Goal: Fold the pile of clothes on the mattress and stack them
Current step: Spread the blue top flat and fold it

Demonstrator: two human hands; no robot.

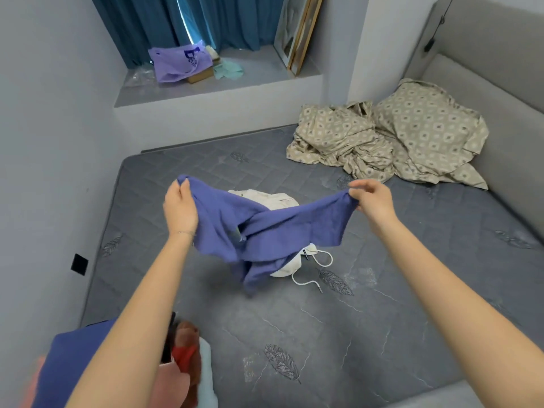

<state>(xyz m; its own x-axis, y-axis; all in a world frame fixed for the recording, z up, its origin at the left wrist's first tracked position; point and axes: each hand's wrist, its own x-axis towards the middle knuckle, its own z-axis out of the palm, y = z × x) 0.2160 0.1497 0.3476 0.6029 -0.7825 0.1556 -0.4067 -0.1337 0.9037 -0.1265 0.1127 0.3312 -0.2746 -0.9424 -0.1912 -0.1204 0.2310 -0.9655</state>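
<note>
- Left hand (180,206): one upper corner of the blue garment (259,231) is gripped in curled fingers, raised so the cloth can likely be spread for folding.
- Blue garment: held stretched between both hands above the mattress (382,319), its lower part sagging onto the cream clothing (282,201) beneath.
- Right hand (372,201): the opposite corner is pinched by thumb and fingers; the remaining fingers are loosely curled.

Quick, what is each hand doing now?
Left hand: grips one end of the blue garment.
Right hand: pinches its other end.
</note>
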